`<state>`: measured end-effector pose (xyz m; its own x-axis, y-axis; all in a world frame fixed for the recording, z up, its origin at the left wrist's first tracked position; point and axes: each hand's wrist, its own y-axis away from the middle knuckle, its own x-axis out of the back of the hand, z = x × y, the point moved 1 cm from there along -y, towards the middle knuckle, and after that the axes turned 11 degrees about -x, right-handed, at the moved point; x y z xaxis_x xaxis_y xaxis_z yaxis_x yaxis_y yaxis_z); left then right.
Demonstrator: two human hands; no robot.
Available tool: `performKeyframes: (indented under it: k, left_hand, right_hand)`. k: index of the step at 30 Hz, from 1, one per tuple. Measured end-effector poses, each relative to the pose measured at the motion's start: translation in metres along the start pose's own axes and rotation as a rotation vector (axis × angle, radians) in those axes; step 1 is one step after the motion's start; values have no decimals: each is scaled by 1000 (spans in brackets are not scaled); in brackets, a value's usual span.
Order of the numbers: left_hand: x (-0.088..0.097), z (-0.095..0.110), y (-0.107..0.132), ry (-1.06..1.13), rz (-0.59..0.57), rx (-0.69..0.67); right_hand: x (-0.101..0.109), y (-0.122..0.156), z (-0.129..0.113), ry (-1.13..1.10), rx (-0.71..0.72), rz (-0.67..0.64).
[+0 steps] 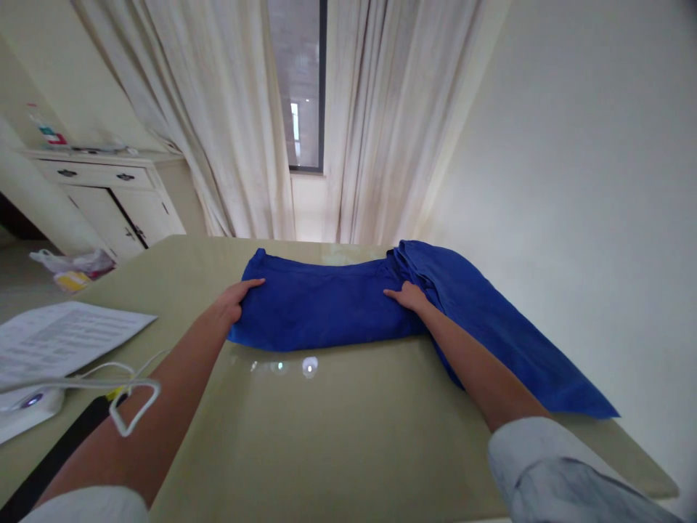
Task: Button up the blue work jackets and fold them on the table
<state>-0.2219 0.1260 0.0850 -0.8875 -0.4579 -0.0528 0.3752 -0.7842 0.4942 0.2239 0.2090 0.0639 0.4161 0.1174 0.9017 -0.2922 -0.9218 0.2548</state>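
Note:
A blue cloth garment point(321, 309) lies across the table, its exact kind unclear. The left part is a flat folded panel, and the right part is bunched, then slants toward the front right. At the panel's left edge my left hand point(235, 299) is closed on the cloth, one digit on top and the other fingers partly hidden. My right hand point(409, 296) grips the gathered cloth where the two parts meet, with a digit pointing left over the panel. Some of its fingers are hidden.
The pale green table point(327, 436) has a glossy top. At left lie printed paper point(70, 334), a white cable point(133, 414), a white device point(33, 410) and a black strip point(59, 454). A white cabinet point(103, 211) and curtains point(234, 109) stand behind; a wall borders the right.

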Motion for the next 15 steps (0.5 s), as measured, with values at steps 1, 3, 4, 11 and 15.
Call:
performKeyframes:
  k: [1,3,4,11,15]
  left_hand:
    - [0,2,8,32,-2,3]
    - [1,7,24,87,-30,24]
    - [2,8,33,105,-51,35]
    - [22,-6,91,89,-62,61]
    - [29,-14,115,106,-87,75]
  right_hand:
    - [1,-2,0,-42,-11,-9]
    - [0,-3,-2,-106,-19,-21]
    - [0,-2,-3,-143,-25,-33]
    - [-7,29,-14,-386,-51,-228]
    - [8,60,-7,-513,-11,-385]
